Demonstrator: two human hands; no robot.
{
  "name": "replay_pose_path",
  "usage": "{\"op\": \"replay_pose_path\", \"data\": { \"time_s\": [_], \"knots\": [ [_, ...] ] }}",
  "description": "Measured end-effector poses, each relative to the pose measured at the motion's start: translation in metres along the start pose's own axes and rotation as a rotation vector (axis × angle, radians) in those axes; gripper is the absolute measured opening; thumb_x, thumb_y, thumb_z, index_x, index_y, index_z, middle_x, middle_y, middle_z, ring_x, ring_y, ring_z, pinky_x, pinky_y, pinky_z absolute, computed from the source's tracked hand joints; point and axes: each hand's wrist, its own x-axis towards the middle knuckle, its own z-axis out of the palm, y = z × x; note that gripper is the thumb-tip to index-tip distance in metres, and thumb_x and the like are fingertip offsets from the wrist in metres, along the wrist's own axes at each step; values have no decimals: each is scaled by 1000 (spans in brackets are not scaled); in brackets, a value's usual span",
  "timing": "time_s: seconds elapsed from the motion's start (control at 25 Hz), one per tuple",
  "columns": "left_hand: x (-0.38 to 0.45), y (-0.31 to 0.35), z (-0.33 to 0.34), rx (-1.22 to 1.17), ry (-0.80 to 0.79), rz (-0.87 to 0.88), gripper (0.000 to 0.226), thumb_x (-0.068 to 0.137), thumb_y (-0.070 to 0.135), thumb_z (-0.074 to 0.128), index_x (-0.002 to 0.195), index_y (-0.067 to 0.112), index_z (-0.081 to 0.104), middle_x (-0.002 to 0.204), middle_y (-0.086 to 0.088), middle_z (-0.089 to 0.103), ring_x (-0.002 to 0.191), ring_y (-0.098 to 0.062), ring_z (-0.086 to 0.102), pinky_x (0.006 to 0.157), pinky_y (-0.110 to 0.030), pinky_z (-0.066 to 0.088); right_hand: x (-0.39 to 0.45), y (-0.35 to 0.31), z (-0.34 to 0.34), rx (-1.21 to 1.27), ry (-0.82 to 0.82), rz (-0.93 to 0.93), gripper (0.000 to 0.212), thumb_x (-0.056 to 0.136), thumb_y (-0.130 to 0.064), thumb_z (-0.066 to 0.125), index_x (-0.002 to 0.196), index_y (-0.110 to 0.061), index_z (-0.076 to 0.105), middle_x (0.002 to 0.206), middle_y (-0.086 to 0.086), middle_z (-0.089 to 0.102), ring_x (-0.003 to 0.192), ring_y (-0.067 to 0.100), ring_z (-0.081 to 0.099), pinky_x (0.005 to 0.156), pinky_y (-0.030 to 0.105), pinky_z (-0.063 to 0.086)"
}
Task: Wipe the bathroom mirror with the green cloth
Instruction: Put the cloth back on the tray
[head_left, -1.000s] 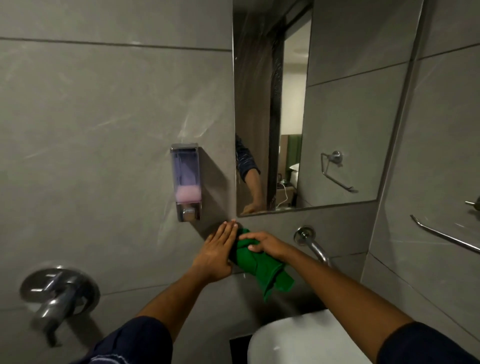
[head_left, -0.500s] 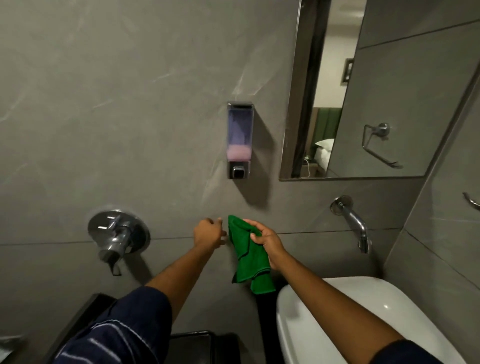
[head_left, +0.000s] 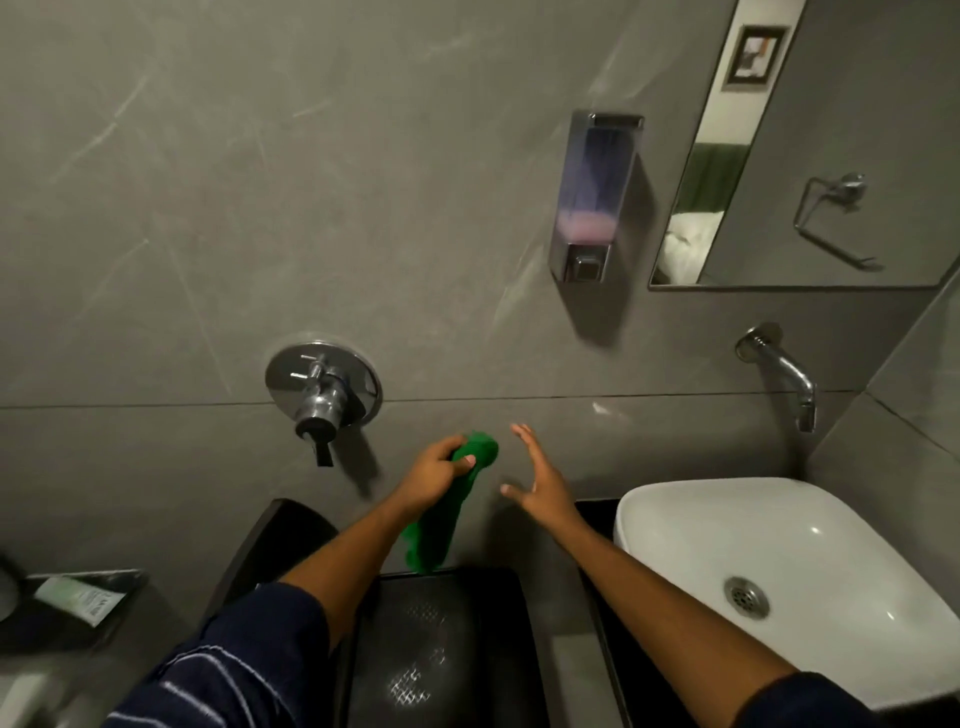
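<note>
Grey tiled wall (head_left: 208, 208) fills the view. Nearest, the left hand (head_left: 434, 475) grips the green cloth (head_left: 447, 504), which hangs down; the right hand (head_left: 540, 483) is spread, empty, just beside it. Farther up right hangs the mirror (head_left: 831, 156).

Head camera looks steeply down (close range) at the grey wall (head_left: 208, 208).

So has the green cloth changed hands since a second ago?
Yes. The green cloth has passed from the right hand to the left hand, further left of the soap dispenser than before.
</note>
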Motion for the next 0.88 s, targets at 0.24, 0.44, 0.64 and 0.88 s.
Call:
{"op": "replay_pose_path", "data": {
  "time_s": [0.24, 0.44, 0.64, 0.88],
  "knots": [
    [-27, -17, -28, 114, -351, 92, 2, 81, 17, 55, 81, 16, 56, 73, 6, 59, 64, 3, 55, 65, -16, 46, -26, 17, 54, 40, -181, 51, 82, 56, -44, 71, 124, -3, 51, 110, 9, 61, 93, -14, 58, 85, 13, 45],
    [-36, -60, -55, 538, -383, 152, 31, 81, 31, 68, 105, 11, 64, 100, -7, 70, 90, -19, 66, 79, -30, 51, -45, 41, 74, 193, -163, 113, 42, 64, -26, 74, 99, -8, 60, 81, -2, 61, 65, -13, 58, 61, 5, 45],
    [-44, -131, -64, 841, -450, 64, 38, 68, 22, 79, 99, 6, 66, 100, -15, 72, 94, -27, 66, 79, -31, 48, -53, 55, 103, 55, -233, 152, 24, 72, -16, 76, 70, -26, 54, 65, -11, 50, 55, -11, 50, 53, 5, 36],
    [-37, -200, -79, 913, -273, -104, 31, 74, 8, 68, 106, 9, 70, 109, -14, 71, 104, -29, 65, 96, -36, 49, -46, 95, 132, -156, -305, 204, 20, 76, -12, 76, 74, -23, 59, 68, -14, 57, 60, -11, 57, 58, 16, 42]
  ]
}}
